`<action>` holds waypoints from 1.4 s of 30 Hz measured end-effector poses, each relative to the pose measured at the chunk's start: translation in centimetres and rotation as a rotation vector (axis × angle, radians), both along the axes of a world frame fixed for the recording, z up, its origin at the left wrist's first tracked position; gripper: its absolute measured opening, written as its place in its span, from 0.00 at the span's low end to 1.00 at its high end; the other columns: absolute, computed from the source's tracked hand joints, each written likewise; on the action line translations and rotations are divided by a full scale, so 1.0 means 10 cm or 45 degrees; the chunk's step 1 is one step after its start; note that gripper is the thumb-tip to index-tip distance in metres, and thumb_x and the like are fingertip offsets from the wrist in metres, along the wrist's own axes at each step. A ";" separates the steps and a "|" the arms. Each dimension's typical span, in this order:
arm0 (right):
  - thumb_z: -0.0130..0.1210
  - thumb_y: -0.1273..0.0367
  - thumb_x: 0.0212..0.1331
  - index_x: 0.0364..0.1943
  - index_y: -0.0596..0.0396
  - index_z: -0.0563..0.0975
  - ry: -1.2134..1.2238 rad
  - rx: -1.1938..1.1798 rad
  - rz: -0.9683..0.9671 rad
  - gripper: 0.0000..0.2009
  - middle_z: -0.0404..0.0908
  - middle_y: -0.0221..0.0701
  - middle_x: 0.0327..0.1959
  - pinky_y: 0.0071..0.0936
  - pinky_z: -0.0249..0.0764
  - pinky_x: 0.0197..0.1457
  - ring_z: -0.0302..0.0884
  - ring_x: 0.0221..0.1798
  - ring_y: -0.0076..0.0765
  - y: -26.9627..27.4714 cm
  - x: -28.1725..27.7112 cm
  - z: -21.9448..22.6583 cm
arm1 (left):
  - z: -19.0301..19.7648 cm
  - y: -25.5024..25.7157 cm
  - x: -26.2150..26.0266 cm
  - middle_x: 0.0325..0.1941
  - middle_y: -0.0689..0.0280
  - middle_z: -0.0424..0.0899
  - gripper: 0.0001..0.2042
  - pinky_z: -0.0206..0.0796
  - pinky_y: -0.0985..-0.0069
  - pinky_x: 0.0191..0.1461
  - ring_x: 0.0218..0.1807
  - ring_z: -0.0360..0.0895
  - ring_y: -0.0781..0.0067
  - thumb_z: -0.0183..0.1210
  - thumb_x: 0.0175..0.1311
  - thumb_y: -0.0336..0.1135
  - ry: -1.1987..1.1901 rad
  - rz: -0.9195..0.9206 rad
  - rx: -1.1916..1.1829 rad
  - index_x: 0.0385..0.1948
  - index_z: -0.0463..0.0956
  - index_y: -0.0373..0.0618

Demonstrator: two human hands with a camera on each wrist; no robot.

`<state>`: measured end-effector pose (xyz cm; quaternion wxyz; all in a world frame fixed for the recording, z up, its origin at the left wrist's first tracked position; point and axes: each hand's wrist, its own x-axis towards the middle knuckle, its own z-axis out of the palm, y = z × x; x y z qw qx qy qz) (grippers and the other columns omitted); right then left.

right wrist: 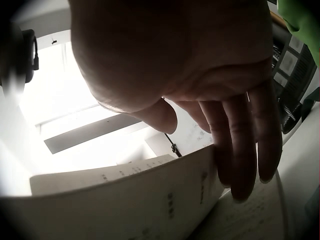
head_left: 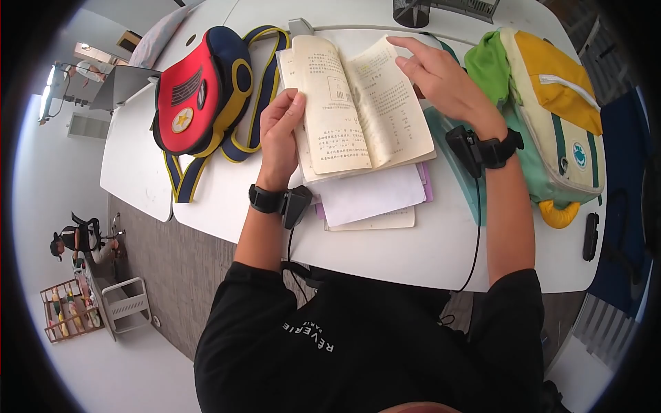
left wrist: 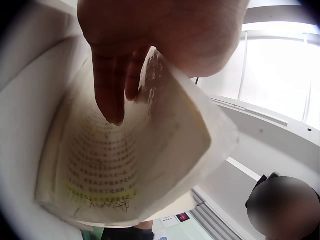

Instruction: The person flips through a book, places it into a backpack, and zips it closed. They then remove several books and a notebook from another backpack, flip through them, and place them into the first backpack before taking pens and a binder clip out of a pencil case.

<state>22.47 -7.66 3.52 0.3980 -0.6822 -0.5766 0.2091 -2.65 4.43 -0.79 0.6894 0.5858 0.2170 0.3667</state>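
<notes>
An open paperback book (head_left: pixel 337 131) with printed Chinese text is held up over the table in the head view. My left hand (head_left: pixel 281 131) grips its left edge, thumb on the front page and fingers behind. In the left wrist view, those fingers (left wrist: pixel 110 95) lie against the curved pages, near a yellow-highlighted line. My right hand (head_left: pixel 444 82) is at the top right corner of the right-hand page (head_left: pixel 389 103). Its fingers (right wrist: pixel 240 155) are loosely extended at the page edge in the right wrist view, with the thumb standing apart from them.
Under the book lie white sheets (head_left: pixel 375 196) and other papers on the white table (head_left: pixel 358 255). A red and navy backpack (head_left: pixel 189 103) sits at left, a cream, yellow and green backpack (head_left: pixel 551 124) at right. A black mesh holder (head_left: pixel 411 12) stands at the back.
</notes>
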 end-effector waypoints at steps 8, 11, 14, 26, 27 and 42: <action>0.44 0.58 0.70 0.58 0.63 0.75 -0.195 -0.025 -0.099 0.23 0.84 0.50 0.36 0.44 0.72 0.55 0.80 0.48 0.58 0.01 0.11 -0.11 | 0.02 0.02 -0.01 0.35 0.69 0.82 0.09 0.68 0.84 0.42 0.35 0.76 0.85 0.53 0.73 0.34 -0.026 0.026 0.004 0.37 0.77 0.38; 0.47 0.59 0.70 0.60 0.59 0.75 -0.302 0.020 -0.102 0.22 0.84 0.44 0.40 0.34 0.73 0.47 0.79 0.40 0.42 0.00 0.14 -0.11 | 0.01 0.03 -0.01 0.35 0.69 0.82 0.09 0.67 0.85 0.42 0.36 0.76 0.85 0.53 0.73 0.34 -0.032 0.026 0.011 0.36 0.77 0.38; 0.48 0.60 0.70 0.60 0.59 0.75 -0.267 -0.036 -0.118 0.21 0.84 0.43 0.40 0.33 0.73 0.49 0.78 0.41 0.40 -0.03 0.10 -0.04 | -0.01 0.04 -0.01 0.35 0.69 0.82 0.09 0.67 0.85 0.42 0.36 0.76 0.85 0.53 0.73 0.34 -0.023 0.043 0.049 0.37 0.77 0.38; 0.49 0.61 0.68 0.61 0.63 0.73 -0.012 0.010 -0.067 0.23 0.84 0.46 0.34 0.36 0.74 0.50 0.82 0.40 0.49 0.01 0.05 -0.04 | 0.02 0.02 -0.02 0.35 0.69 0.83 0.12 0.67 0.85 0.42 0.35 0.76 0.85 0.53 0.75 0.37 -0.011 0.053 0.040 0.39 0.79 0.37; 0.49 0.61 0.68 0.61 0.63 0.73 -0.013 0.010 -0.066 0.23 0.84 0.46 0.34 0.36 0.74 0.50 0.82 0.40 0.49 0.00 0.04 -0.01 | 0.02 0.02 -0.02 0.35 0.69 0.83 0.12 0.67 0.85 0.42 0.35 0.76 0.85 0.53 0.75 0.37 -0.011 0.054 0.040 0.39 0.79 0.37; 0.52 0.66 0.69 0.57 0.57 0.78 -0.208 -0.099 -0.039 0.17 0.76 0.31 0.22 0.27 0.68 0.34 0.72 0.28 0.27 0.00 0.10 -0.03 | 0.00 0.03 -0.01 0.34 0.70 0.83 0.11 0.69 0.85 0.39 0.33 0.77 0.86 0.54 0.75 0.38 -0.011 0.071 -0.017 0.36 0.79 0.40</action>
